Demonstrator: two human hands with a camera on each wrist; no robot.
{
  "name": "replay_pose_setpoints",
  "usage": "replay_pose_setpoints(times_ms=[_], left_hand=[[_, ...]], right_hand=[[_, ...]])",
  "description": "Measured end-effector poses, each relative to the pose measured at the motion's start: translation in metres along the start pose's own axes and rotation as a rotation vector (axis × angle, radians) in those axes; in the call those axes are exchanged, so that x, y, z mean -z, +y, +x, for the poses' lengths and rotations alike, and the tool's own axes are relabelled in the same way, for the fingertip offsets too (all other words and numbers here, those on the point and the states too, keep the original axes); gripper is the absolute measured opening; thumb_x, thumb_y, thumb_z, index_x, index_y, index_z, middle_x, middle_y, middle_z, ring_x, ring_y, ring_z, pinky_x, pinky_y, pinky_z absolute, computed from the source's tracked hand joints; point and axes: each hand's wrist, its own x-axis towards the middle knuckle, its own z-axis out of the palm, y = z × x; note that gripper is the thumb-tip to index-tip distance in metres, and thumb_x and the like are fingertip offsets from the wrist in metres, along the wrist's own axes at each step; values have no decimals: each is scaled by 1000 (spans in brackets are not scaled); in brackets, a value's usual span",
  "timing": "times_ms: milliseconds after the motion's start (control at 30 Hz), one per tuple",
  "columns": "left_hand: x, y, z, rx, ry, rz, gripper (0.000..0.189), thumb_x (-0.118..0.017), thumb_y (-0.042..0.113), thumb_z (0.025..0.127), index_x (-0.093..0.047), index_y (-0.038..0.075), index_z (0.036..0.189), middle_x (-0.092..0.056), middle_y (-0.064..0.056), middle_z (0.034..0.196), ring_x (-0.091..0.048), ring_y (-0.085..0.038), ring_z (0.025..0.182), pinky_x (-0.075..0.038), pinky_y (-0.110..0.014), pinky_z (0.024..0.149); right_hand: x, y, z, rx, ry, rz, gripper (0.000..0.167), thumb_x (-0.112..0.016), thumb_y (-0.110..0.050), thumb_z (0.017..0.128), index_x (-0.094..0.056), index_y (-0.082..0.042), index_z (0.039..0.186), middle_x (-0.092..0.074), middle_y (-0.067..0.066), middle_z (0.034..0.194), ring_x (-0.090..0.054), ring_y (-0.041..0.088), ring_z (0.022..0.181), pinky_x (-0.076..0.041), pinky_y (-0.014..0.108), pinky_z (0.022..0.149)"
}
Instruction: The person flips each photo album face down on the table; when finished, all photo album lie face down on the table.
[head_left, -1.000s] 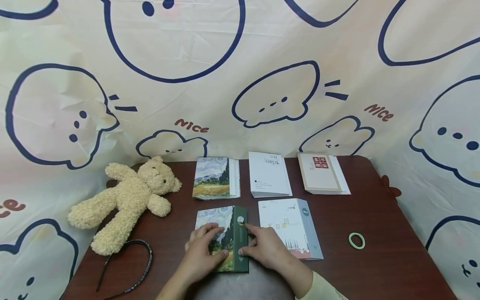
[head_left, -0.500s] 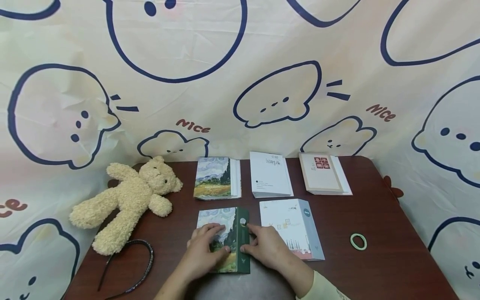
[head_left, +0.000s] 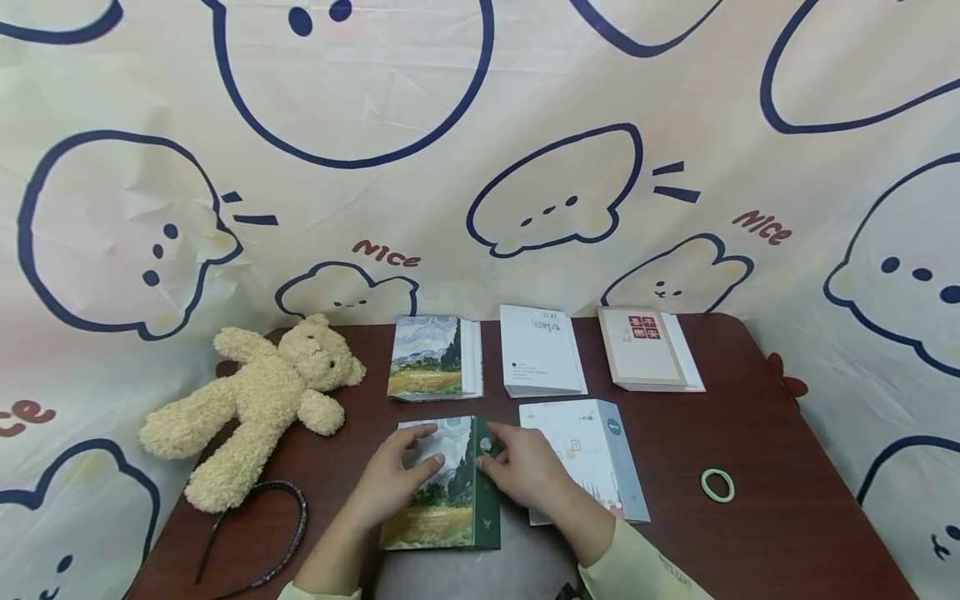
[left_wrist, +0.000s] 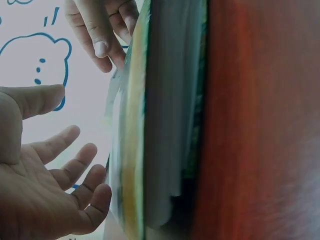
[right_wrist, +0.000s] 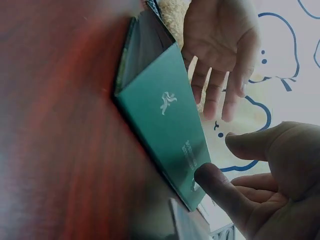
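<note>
An album with a painted landscape cover and a green spine lies near the front of the table, spine to the right. My left hand is over the upper left of its cover, fingers spread and loosely bent. The left wrist view shows that hand beside the cover, with nothing in its grasp. At the upper end of the spine is my right hand, index finger and thumb apart. In the right wrist view, one fingertip of the right hand overlaps the green spine near a small label. Page edges show at the album's near end.
A white album with a blue-grey spine lies right of the painted one. Behind stand a landscape album, a white album and a beige album. A teddy bear and headband are left, a green ring right.
My left hand has shifted up the cover toward its far edge, uncovering the lower part. The right hand has slid slightly up along the spine. The album stays in nearly the same place.
</note>
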Motion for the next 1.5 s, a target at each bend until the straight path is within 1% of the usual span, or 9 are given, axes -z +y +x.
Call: replay_pose_setpoints(times_ms=[200, 333, 433, 567, 733, 933, 1167, 1300, 1500], left_hand=[[9, 1, 6, 36, 31, -22, 47, -72, 25, 100, -60, 18, 145, -52, -12, 148, -48, -39, 136, -52, -55, 95], [14, 1, 14, 36, 46, -33, 49, -71, 24, 100, -57, 17, 147, -47, -14, 153, -45, -39, 139, -47, -58, 102], [19, -2, 22, 56, 55, -64, 53, -70, 27, 101, -53, 15, 150, -43, -16, 155, -42, -39, 141, -42, -61, 107], [25, -10, 34, 95, 82, -108, 57, -68, 30, 103, -47, 12, 153, -38, -19, 157, -38, -40, 144, -40, -61, 109], [30, -18, 47, 142, 126, -126, 61, -65, 30, 104, -41, 11, 157, -26, -21, 162, -32, -42, 146, -37, -63, 110], [34, -25, 60, 193, 187, -112, 63, -65, 33, 103, -41, 13, 157, -29, -21, 158, -35, -41, 141, -43, -60, 104], [40, -28, 72, 225, 153, -198, 68, -63, 28, 103, -32, 11, 161, -29, -19, 164, -34, -41, 145, -39, -60, 111], [44, -28, 76, 258, 117, -213, 71, -61, 30, 104, -26, 13, 163, -24, -20, 167, -32, -43, 148, -36, -63, 113], [47, -24, 80, 266, 86, -221, 74, -60, 31, 105, -21, 12, 165, -19, -20, 169, -32, -44, 148, -36, -63, 114]], right_hand=[[0, -7, 13, 12, 30, -41, 58, -76, -25, 96, -58, 0, 144, -72, 11, 121, -71, 8, 85, -57, 30, 70], [1, -13, 21, 18, 39, -72, 57, -75, -26, 96, -58, -4, 146, -71, 8, 121, -69, 14, 93, -57, 36, 75], [2, -17, 29, 17, 39, -97, 56, -74, -27, 97, -57, -7, 147, -67, 11, 131, -67, 25, 112, -56, 45, 89], [-1, -21, 41, 20, 39, -103, 56, -72, -27, 98, -56, -7, 148, -60, 16, 144, -56, 34, 133, -48, 54, 107], [-8, -23, 55, 29, 23, -106, 58, -72, -28, 99, -54, -6, 149, -55, 16, 148, -49, 35, 140, -44, 55, 111], [-14, -22, 69, 28, 11, -119, 61, -69, -31, 100, -50, -6, 153, -51, 15, 152, -50, 34, 139, -46, 52, 110], [-19, -14, 84, -9, -4, -138, 65, -66, -32, 102, -43, -5, 156, -43, 16, 158, -46, 34, 142, -44, 51, 112], [-22, -13, 91, -16, -19, -153, 67, -66, -33, 102, -41, -5, 158, -40, 16, 161, -43, 34, 145, -42, 50, 114], [-21, -18, 99, -5, -77, -185, 71, -65, -34, 101, -38, -2, 159, -35, 18, 164, -38, 34, 148, -38, 50, 117]])
